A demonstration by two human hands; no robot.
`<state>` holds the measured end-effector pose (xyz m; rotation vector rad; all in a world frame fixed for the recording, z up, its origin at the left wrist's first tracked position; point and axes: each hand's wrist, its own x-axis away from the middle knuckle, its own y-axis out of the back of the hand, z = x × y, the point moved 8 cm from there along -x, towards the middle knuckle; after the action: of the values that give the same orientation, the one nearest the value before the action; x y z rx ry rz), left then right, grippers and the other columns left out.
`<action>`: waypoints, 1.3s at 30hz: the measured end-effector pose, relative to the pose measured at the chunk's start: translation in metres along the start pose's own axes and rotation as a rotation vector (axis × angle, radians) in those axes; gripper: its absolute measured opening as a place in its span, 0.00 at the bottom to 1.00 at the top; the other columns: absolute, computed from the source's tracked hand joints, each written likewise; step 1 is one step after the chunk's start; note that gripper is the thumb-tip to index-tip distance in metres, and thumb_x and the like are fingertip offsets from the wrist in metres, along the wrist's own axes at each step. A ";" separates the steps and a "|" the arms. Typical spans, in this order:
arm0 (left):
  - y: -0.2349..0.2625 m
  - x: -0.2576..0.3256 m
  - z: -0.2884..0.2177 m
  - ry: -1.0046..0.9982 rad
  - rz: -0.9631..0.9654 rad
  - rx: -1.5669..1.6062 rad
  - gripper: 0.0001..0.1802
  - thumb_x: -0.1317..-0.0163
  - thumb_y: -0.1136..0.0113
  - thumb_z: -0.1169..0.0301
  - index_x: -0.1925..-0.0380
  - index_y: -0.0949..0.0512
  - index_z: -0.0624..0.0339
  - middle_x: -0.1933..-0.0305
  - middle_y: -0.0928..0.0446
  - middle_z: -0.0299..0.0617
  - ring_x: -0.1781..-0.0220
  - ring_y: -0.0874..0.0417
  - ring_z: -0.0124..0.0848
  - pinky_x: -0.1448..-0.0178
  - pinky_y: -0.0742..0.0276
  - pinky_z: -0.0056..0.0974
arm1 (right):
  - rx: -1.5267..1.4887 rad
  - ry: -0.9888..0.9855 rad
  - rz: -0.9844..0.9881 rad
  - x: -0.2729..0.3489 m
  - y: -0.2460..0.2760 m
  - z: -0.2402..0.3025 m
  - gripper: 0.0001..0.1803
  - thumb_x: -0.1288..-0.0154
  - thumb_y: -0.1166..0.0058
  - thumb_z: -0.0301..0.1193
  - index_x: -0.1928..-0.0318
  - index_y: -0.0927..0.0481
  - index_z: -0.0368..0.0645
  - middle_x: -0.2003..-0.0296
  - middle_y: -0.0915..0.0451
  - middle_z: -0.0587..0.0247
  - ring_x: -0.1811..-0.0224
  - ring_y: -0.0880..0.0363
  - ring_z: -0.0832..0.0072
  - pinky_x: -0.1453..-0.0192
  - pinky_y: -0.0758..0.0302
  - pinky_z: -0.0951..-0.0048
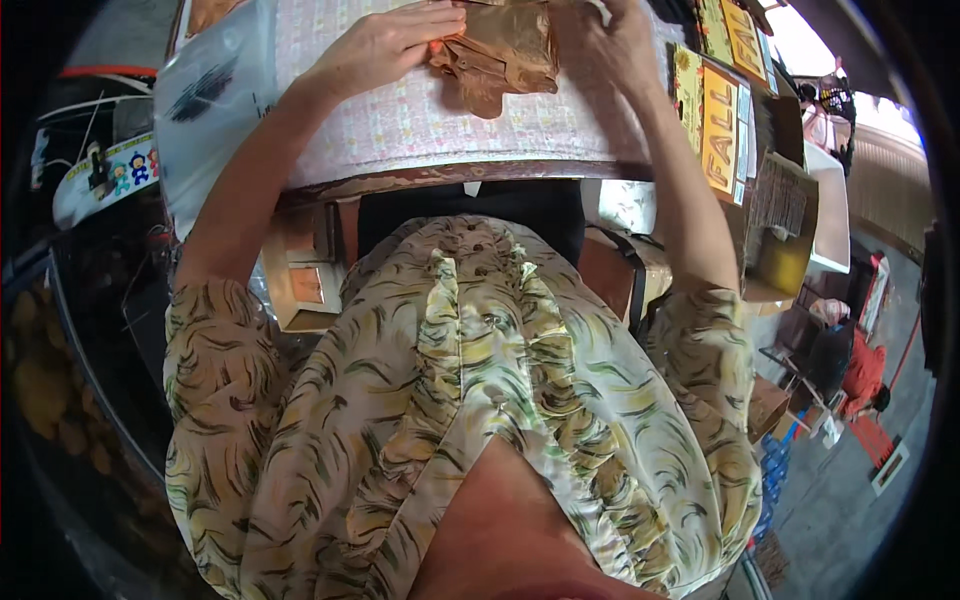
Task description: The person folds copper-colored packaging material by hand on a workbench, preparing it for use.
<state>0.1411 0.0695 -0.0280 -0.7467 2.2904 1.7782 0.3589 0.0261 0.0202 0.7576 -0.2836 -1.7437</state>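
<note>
A crinkled brown piece of shiny, thin material, like foil or plastic film, lies on the table near the top of the view. My left hand grips its left edge, fingers pressed together, with a bit of orange-red showing at the fingertips. Just right of the brown piece is my right hand, its fingers curled in and partly cut off by the upper edge. What those fingers hold, if anything, cannot be made out. Beneath both hands spreads a pale pink and white patterned cloth.
Clear plastic sheeting covers the table's left side. Orange and yellow printed packages stand at the right, beside an open cardboard box and a white bin. Another cardboard box sits below the worn table edge.
</note>
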 end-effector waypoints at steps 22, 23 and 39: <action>0.002 -0.005 -0.005 0.070 -0.155 0.082 0.19 0.39 0.33 0.80 0.47 0.14 0.56 0.40 0.15 0.40 0.43 0.12 0.37 0.40 0.13 0.37 | 0.152 0.224 0.344 0.018 -0.011 -0.016 0.19 0.47 0.49 0.16 0.57 0.14 0.43 0.56 0.15 0.58 0.48 0.20 0.65 0.36 0.29 0.58; 0.000 -0.006 -0.005 0.067 -0.154 0.088 0.19 0.39 0.33 0.80 0.47 0.14 0.56 0.40 0.15 0.40 0.43 0.12 0.37 0.40 0.13 0.37 | -0.014 0.116 0.369 0.018 -0.012 -0.032 0.19 0.45 0.49 0.15 0.56 0.13 0.43 0.56 0.15 0.59 0.47 0.20 0.68 0.37 0.27 0.62; -0.015 0.013 0.027 0.668 -0.014 0.343 0.14 0.31 0.31 0.67 0.47 0.12 0.55 0.58 0.10 0.42 0.59 0.12 0.25 0.53 0.16 0.34 | 0.294 0.068 0.398 0.026 -0.009 -0.069 0.21 0.31 0.37 0.35 0.39 0.17 0.43 0.40 0.19 0.55 0.33 0.28 0.60 0.25 0.41 0.56</action>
<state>0.1322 0.0885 -0.0535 -1.4373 2.8612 1.1764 0.3909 0.0177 -0.0463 0.9005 -0.6110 -1.3123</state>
